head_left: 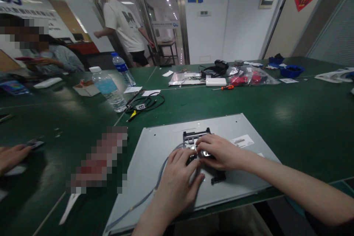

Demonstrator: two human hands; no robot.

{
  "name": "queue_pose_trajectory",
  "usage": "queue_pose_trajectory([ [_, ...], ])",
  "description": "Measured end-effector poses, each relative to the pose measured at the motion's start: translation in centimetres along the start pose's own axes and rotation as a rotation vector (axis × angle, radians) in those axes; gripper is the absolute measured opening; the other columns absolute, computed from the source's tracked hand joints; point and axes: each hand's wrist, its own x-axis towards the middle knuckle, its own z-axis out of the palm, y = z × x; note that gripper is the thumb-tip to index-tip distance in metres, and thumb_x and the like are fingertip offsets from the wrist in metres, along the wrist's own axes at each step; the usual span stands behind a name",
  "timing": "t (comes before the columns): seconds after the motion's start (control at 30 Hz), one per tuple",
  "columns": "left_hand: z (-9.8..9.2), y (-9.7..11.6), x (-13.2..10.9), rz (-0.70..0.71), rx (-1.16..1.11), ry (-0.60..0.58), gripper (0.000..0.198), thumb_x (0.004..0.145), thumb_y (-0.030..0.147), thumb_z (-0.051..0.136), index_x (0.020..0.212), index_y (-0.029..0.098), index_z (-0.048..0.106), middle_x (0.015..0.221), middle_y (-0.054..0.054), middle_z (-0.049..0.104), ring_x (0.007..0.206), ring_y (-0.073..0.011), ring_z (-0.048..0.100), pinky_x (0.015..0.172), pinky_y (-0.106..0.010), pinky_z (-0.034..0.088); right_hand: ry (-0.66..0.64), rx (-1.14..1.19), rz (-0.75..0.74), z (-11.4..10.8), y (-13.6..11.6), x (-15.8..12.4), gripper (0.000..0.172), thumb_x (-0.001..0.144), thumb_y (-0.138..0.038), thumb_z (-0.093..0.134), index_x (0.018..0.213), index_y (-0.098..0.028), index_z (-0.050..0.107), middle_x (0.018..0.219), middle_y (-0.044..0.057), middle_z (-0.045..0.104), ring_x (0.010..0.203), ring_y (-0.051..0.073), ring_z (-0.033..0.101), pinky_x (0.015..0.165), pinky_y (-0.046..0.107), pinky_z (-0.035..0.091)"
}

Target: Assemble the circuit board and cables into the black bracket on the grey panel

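Observation:
A flat light-grey metal panel (pixel 146 158) lies in front of me on the table. On it sits a black-framed mechanism (pixel 218 179) with shiny metal parts, its middle mostly covered by my fingers. My left hand (pixel 179 177) comes from below, fingers curled onto the mechanism's left side. From the right, my right hand (pixel 218 151) bends its fingers over the centre, thumb below. The fingertips of both hands nearly meet there; any small part between them is hidden. A grey cable (pixel 159 182) runs from the mechanism down the panel's left side, passing beside my left hand.
Two water bottles (pixel 109 88) and black cables (pixel 151 103) stand left of centre. Across the green table (pixel 221 103) lie an orange-handled screwdriver (pixel 226 87), a plastic bag with red items (pixel 251 77) and blue trays (pixel 291 70). Another person's hand (pixel 15 156) rests at left; someone walks behind.

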Motion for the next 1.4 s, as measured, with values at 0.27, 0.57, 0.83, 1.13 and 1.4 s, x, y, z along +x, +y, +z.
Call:
queue_pose_trajectory([
  [0.27,0.03,-0.06,-0.35,-0.003,0.016,0.02,0.016,0.083,0.021,0.063,0.099,0.021,0.063,0.124,-0.009,0.053,0.117,-0.0306,0.047,0.1,-0.053,0.042,0.027,-0.014,0.016,-0.25,-0.27,0.21,0.013,0.094,-0.024,0.055,0.105,-0.018,0.057,0.111,0.009,0.064,0.107,0.022,0.055,0.093,0.039,0.044],
  [0.57,0.04,-0.12,-0.36,-0.018,0.032,-0.003,0.016,0.084,0.022,0.063,0.099,0.022,0.062,0.131,-0.009,0.048,0.122,-0.0316,0.044,0.101,-0.056,0.041,0.03,-0.047,0.0,0.05,-0.1,0.21,0.008,0.092,-0.02,0.054,0.099,-0.017,0.056,0.096,0.008,0.064,0.092,0.02,0.055,0.083,0.034,0.044],
  [0.83,0.1,-0.1,-0.38,-0.032,0.021,-0.015,0.013,0.085,0.022,0.062,0.097,0.022,0.062,0.129,-0.009,0.049,0.121,-0.0304,0.045,0.103,-0.053,0.04,0.039,-0.066,-0.044,0.25,0.12,0.23,0.01,0.094,-0.02,0.05,0.097,-0.016,0.059,0.093,0.007,0.064,0.09,0.019,0.055,0.082,0.034,0.044],
  [1.13,0.12,-0.12,-0.35,-0.016,0.013,-0.003,0.018,0.083,0.021,0.063,0.102,0.022,0.062,0.129,-0.009,0.05,0.12,-0.0306,0.045,0.102,-0.054,0.041,0.022,-0.046,-0.04,0.21,0.09,0.17,0.011,0.092,-0.02,0.054,0.1,-0.017,0.06,0.098,0.008,0.064,0.093,0.02,0.056,0.086,0.036,0.045],
  [1.4,0.07,-0.01,-0.19,-0.021,0.014,-0.01,0.019,0.083,0.02,0.063,0.102,0.022,0.062,0.127,-0.009,0.051,0.12,-0.0309,0.046,0.1,-0.055,0.042,0.017,-0.033,-0.032,0.1,0.0,0.1,0.011,0.089,-0.021,0.057,0.099,-0.017,0.059,0.101,0.008,0.064,0.095,0.021,0.055,0.086,0.037,0.045],
])
